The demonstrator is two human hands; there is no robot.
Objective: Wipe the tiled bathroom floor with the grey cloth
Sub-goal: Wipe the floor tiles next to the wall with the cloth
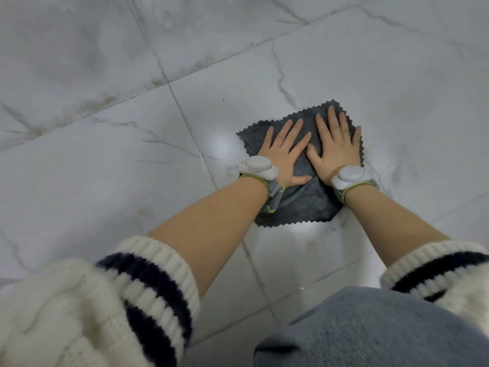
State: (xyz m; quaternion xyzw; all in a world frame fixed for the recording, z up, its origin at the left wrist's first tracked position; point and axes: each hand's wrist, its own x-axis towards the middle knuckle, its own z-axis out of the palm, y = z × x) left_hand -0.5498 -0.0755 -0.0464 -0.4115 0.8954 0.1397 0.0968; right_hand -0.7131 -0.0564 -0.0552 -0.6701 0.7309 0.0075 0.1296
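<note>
Lying spread almost flat, the grey cloth sits on the pale, marble-veined floor, right of centre in the head view, its zigzag-cut edges showing on the far and near sides. Both hands press down on its far half, side by side. The left hand lies palm-down with its fingers straight and slightly spread. The right hand lies the same way just beside it, thumbs nearly meeting. Neither hand curls round or pinches the fabric; they bear on it flat, and a few soft folds gather near the wrists.

Judging by this, the wiping is under way rather than finished. The tile around the cloth looks glossy, with bright reflections just beside its left edge and near edge, though whether that is moisture or only lamp glare cannot be told. Farther out, to the upper left, brownish marks lie along a grout line and across the neighbouring tile, well apart from the cloth. That area appears to be left to do, as does most of the floor in view.

Each wrist carries a pale rounded unit on a grey strap. Cream sleeves with dark stripes are pushed up the forearms, and a knee in grey-blue fabric fills the lower right.
</note>
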